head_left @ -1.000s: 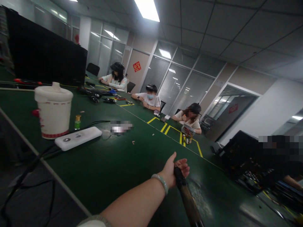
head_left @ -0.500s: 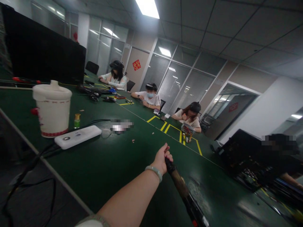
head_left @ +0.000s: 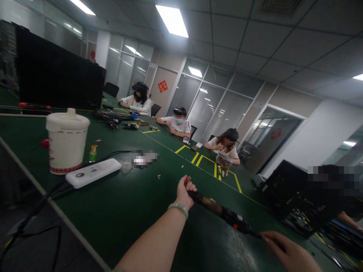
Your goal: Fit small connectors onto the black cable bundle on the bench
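Note:
My left hand [head_left: 185, 190], with a pale bangle on the wrist, is closed around one end of a long black-and-brown electric screwdriver [head_left: 218, 209]. The tool slants down to the right above the green table and carries a small red switch. At its other end it narrows to a thin black cord-like tail. My right hand [head_left: 292, 251] pinches that tail between thumb and fingers at the lower right; part of this hand lies outside the picture.
A white lidded cup [head_left: 68, 145], a small green bottle [head_left: 93, 153] and a white oblong device [head_left: 93, 173] with cables stand on the left. A monitor [head_left: 61, 71] is behind. Several people sit around; a black case [head_left: 289, 196] stands right.
The screwdriver has swung from steep to flatter, its far end rising to the right. My right hand has come into view at its tail. My left hand has shifted slightly left.

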Motion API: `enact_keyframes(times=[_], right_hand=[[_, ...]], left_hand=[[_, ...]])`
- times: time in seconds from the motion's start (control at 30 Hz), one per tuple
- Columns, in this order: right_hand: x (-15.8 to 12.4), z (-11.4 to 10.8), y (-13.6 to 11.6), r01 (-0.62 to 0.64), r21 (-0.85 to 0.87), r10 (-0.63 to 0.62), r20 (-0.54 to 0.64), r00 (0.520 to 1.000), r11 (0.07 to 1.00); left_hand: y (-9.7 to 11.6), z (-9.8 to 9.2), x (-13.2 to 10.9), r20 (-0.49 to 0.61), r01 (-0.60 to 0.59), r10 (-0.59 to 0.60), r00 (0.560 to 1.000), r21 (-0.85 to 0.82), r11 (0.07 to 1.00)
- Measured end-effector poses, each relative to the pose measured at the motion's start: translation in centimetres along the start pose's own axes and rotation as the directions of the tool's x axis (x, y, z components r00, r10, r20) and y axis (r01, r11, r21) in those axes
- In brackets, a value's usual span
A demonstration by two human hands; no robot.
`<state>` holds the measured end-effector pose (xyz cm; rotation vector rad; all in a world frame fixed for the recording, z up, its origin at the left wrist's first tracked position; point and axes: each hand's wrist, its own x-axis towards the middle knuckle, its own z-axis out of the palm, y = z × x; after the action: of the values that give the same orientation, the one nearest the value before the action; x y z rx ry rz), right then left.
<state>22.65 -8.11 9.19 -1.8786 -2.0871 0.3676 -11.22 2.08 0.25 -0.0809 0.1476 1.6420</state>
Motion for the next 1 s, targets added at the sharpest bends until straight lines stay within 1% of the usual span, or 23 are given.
enact_keyframes(times=[0.07,0.13,0.2,0.3,0.37,0.43,0.5,0.57,0.67,0.77,0.87,1.0], right_hand=[[2.1,1.2,-0.2,0.045,-0.024,-0.044,0.014,0.999,0.999],[3.7,3.0,0.1,0.058,-0.019,-0.057,0.014,0.998,0.998],[4.9,5.1,0.9,0.047,0.009,-0.047,0.034,0.998,0.999],[6.1,8.0,2.5,0.062,0.065,-0.066,0.061,0.996,0.996],[6.4,9.5,3.5,0.063,0.086,-0.066,0.029,0.997,0.994],[6.6,10.4,4.1,0.066,0.087,-0.062,-0.041,0.997,0.994],[6.5,10.9,4.3,0.083,0.082,-0.075,-0.096,0.993,0.993],[6.5,10.8,4.2,0.109,0.08,-0.099,-0.112,0.989,0.991],[6.4,10.3,3.7,0.14,0.08,-0.13,-0.122,0.984,0.987],[6.4,9.8,3.1,0.167,0.076,-0.158,-0.113,0.981,0.983],[6.4,9.6,2.7,0.146,0.087,-0.134,-0.126,0.983,0.985],[6.1,9.5,2.3,0.136,0.102,-0.12,-0.144,0.982,0.985]], left_hand=[[0.4,-0.1,0.5,0.002,-0.057,0.057,0.998,0.025,0.998],[0.5,-0.2,0.8,0.018,-0.101,0.1,0.995,0.06,0.993],[0.5,-0.1,0.8,0.044,-0.128,0.124,0.991,0.102,0.987],[0.3,-0.1,1.0,0.073,-0.151,0.141,0.987,0.163,0.975],[0.3,-0.2,1.4,0.064,-0.173,0.164,0.984,0.196,0.965],[0.4,-0.4,2.0,0.024,-0.203,0.203,0.979,0.229,0.952],[0.6,-0.7,2.6,-0.033,-0.234,0.253,0.967,0.274,0.933],[0.8,-1.0,3.1,-0.082,-0.266,0.309,0.947,0.335,0.904],[1.1,-1.2,3.4,-0.099,-0.309,0.394,0.914,0.46,0.832],[1.5,-1.3,3.3,-0.065,-0.329,0.457,0.887,0.608,0.723],[1.7,-1.1,3.0,-0.008,-0.319,0.483,0.876,0.74,0.592],[1.1,-0.6,2.0,0.154,-0.363,0.49,0.858,0.857,0.367]])
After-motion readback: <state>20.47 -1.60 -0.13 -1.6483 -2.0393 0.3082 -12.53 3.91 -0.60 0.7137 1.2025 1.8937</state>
